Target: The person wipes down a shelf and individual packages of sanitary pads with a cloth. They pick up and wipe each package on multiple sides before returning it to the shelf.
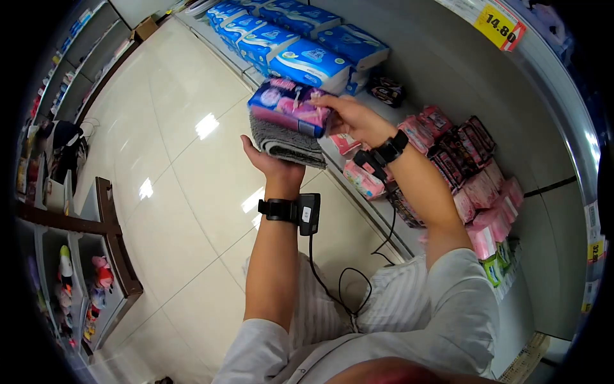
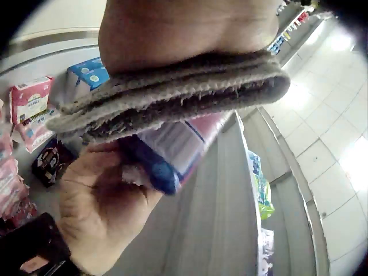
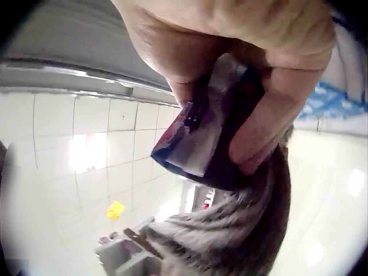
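A purple-and-pink pack of sanitary pads [image 1: 281, 104] sits over a folded grey towel [image 1: 279, 139] in the head view. My right hand [image 1: 359, 121] grips the pack by its right end, thumb on top; the right wrist view shows fingers curled along the pack's underside [image 3: 198, 150]. Beneath the towel lies my left hand [image 1: 281, 171], palm up, its thumb stretched out to the side and its other fingers hidden by the towel. From the left wrist view, the towel's folded layers [image 2: 190, 95] lie flat along the palm, with the pack [image 2: 178, 146] on the towel's far side.
Blue tissue packs [image 1: 307, 61] are stacked on the shelf [image 1: 409, 77] ahead. Pink and black packs [image 1: 457, 160] fill it to the right. Tiled floor [image 1: 185, 211] stretches left, toward a low rack [image 1: 118, 256] with plush toys. A black cable [image 1: 313, 269] hangs from the wrist cameras.
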Demonstrator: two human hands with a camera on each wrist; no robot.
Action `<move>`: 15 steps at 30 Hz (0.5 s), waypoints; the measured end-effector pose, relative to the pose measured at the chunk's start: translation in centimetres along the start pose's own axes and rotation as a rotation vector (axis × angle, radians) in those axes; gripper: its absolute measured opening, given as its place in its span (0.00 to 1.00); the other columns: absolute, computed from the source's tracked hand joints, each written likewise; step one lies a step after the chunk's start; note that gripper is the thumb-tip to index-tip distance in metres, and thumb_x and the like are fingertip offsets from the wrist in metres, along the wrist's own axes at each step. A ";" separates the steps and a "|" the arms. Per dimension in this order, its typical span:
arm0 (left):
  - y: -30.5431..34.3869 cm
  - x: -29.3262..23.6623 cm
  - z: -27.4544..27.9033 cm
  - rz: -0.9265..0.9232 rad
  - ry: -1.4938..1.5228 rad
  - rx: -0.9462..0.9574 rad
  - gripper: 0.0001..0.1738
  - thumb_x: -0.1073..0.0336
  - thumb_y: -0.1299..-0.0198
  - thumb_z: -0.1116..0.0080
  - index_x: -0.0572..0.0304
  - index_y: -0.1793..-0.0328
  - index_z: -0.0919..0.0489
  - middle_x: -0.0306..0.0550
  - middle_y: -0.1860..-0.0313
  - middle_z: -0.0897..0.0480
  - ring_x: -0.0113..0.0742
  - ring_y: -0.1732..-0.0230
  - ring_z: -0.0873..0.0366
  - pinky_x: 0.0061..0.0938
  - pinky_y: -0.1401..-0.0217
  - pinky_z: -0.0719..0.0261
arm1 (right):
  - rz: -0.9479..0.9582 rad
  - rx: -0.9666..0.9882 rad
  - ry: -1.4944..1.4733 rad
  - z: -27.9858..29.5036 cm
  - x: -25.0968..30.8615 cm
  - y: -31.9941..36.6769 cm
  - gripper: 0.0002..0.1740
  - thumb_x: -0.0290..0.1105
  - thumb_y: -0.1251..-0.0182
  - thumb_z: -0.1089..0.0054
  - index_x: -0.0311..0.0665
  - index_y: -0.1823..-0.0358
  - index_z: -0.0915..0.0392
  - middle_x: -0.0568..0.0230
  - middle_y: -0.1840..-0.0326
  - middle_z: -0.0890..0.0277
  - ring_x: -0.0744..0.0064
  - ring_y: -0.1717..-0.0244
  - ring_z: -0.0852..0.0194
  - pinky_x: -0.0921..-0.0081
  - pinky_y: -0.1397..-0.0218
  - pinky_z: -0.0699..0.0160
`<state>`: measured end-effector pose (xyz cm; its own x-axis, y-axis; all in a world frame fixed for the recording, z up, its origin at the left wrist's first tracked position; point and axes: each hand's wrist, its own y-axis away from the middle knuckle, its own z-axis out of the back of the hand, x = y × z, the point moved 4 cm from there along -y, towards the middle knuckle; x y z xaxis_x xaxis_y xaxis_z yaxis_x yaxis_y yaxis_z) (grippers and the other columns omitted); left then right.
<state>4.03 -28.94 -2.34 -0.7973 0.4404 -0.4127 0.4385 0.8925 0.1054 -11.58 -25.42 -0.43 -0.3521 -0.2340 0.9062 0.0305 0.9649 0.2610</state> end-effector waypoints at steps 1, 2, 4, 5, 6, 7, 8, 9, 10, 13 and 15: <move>0.2 0.3 0.0 -0.001 -0.020 -0.014 0.47 0.28 0.33 0.82 0.52 0.21 0.39 0.53 0.24 0.35 0.56 0.25 0.38 0.51 0.23 0.40 | 0.046 -0.079 0.056 1.0 0.6 0.0 0.25 0.50 0.34 0.38 0.40 0.45 0.20 0.64 0.56 0.16 0.75 0.62 0.16 0.74 0.56 0.15; 0.3 0.5 0.0 0.006 -0.020 -0.012 0.47 0.28 0.33 0.82 0.52 0.21 0.39 0.53 0.24 0.35 0.56 0.25 0.38 0.51 0.23 0.40 | 0.092 -0.160 0.109 2.0 1.2 0.0 0.23 0.49 0.35 0.37 0.39 0.48 0.18 0.65 0.59 0.16 0.74 0.64 0.16 0.75 0.57 0.15; 0.3 1.1 0.3 0.118 0.133 0.022 0.46 0.29 0.32 0.81 0.54 0.22 0.38 0.53 0.23 0.36 0.57 0.26 0.37 0.53 0.23 0.41 | 0.164 -0.284 0.165 5.0 2.5 -0.1 0.21 0.48 0.37 0.36 0.37 0.54 0.16 0.68 0.67 0.17 0.77 0.70 0.18 0.77 0.63 0.16; 0.1 1.2 0.8 0.125 0.122 0.027 0.49 0.25 0.34 0.81 0.52 0.21 0.40 0.53 0.23 0.36 0.57 0.26 0.37 0.53 0.25 0.38 | 0.214 -0.398 0.223 6.9 3.3 -0.1 0.22 0.48 0.39 0.34 0.36 0.55 0.16 0.67 0.68 0.18 0.78 0.71 0.19 0.78 0.64 0.17; 0.0 1.1 0.9 0.131 0.126 0.026 0.49 0.25 0.34 0.81 0.52 0.21 0.40 0.53 0.23 0.36 0.57 0.26 0.37 0.53 0.25 0.38 | 0.262 -0.511 0.285 8.6 4.0 0.2 0.23 0.49 0.40 0.32 0.35 0.56 0.16 0.67 0.69 0.18 0.80 0.71 0.19 0.78 0.66 0.19; -0.1 1.1 0.8 0.137 0.129 0.093 0.49 0.25 0.34 0.79 0.51 0.21 0.39 0.53 0.23 0.36 0.57 0.26 0.37 0.54 0.25 0.38 | 0.257 -0.519 0.288 9.6 4.5 0.8 0.23 0.49 0.40 0.32 0.35 0.56 0.16 0.67 0.69 0.18 0.80 0.71 0.19 0.78 0.66 0.19; -0.1 1.1 0.8 0.144 0.132 0.159 0.49 0.24 0.35 0.78 0.51 0.21 0.39 0.53 0.23 0.36 0.58 0.26 0.37 0.55 0.25 0.38 | 0.283 -0.631 0.435 11.0 5.3 1.8 0.28 0.51 0.45 0.30 0.32 0.54 0.17 0.62 0.67 0.18 0.72 0.71 0.18 0.74 0.65 0.18; -0.1 1.1 0.9 0.151 0.128 0.190 0.49 0.24 0.35 0.77 0.50 0.21 0.39 0.53 0.23 0.36 0.58 0.26 0.37 0.55 0.25 0.38 | 0.308 -0.740 0.583 12.2 6.0 2.7 0.34 0.53 0.49 0.28 0.29 0.52 0.19 0.58 0.65 0.17 0.65 0.71 0.17 0.71 0.65 0.17; -0.1 1.1 0.8 0.158 0.132 0.189 0.49 0.24 0.35 0.77 0.50 0.21 0.39 0.53 0.23 0.36 0.58 0.26 0.37 0.55 0.25 0.38 | 0.303 -0.747 0.586 13.6 5.9 2.8 0.34 0.53 0.49 0.28 0.29 0.52 0.19 0.58 0.65 0.17 0.65 0.71 0.17 0.71 0.65 0.17; 0.1 1.1 0.6 0.174 0.136 0.144 0.49 0.24 0.35 0.77 0.50 0.21 0.39 0.54 0.23 0.37 0.58 0.26 0.37 0.55 0.25 0.38 | 0.203 -1.010 1.048 18.9 3.2 1.7 0.42 0.55 0.55 0.26 0.26 0.48 0.23 0.39 0.50 0.19 0.44 0.48 0.18 0.58 0.44 0.22; 0.4 1.2 0.3 0.180 0.119 0.109 0.49 0.24 0.35 0.78 0.50 0.21 0.39 0.53 0.22 0.37 0.58 0.26 0.37 0.55 0.25 0.38 | 0.171 -1.004 1.114 19.8 1.5 1.7 0.42 0.55 0.57 0.25 0.26 0.48 0.23 0.39 0.49 0.19 0.44 0.47 0.19 0.58 0.43 0.22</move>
<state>3.34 -28.13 -3.02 -0.7430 0.6052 -0.2859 0.6147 0.7859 0.0662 -30.54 -21.77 -5.20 0.5770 -0.5437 0.6094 0.7672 0.6167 -0.1761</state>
